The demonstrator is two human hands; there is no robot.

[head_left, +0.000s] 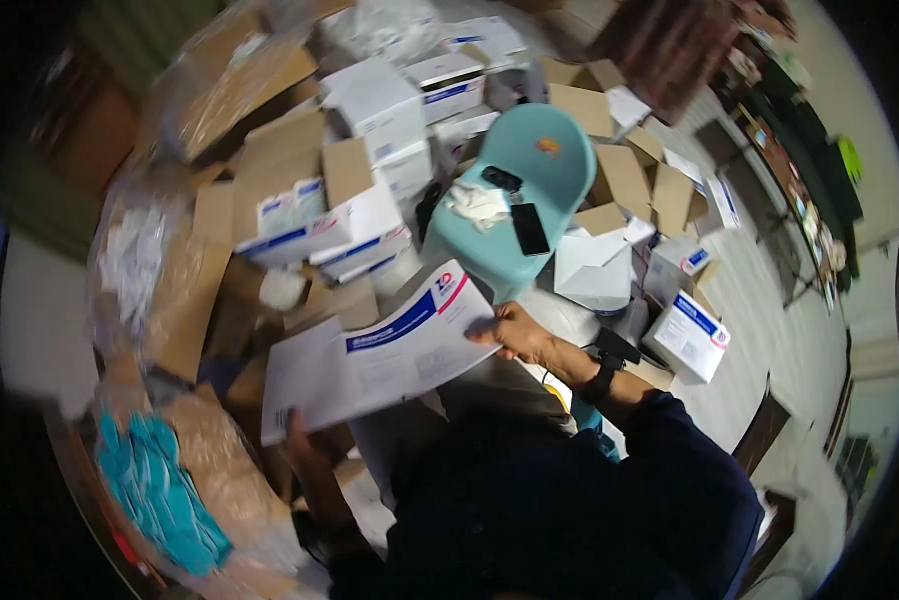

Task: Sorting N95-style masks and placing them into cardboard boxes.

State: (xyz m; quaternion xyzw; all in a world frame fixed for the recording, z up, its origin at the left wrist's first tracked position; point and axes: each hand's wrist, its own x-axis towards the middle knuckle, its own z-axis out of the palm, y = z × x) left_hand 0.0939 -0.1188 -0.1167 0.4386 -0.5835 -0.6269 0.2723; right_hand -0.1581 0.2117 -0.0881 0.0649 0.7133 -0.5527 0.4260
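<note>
A white flattened carton (400,365) with a blue stripe and a red line near one end spans the space in front of me. My right hand (518,333) pinches its right edge, thumb on the printed face. At the lower left corner my left hand (305,450) grips the carton, its fingers partly hidden behind the cardboard. The sheet is tilted, its right end farther from me than its left. Just beyond my right hand stands a light teal plastic chair (560,170) with a black phone (530,229), a white cloth (478,205) and a small dark object (502,178) on it.
Left of the chair, an open brown box (280,160) holds white packages. Several white cartons (378,105) are stacked behind. More boxes, including a closed white one (688,337), lie on the right. Teal fabric (160,490) in clear plastic lies at lower left.
</note>
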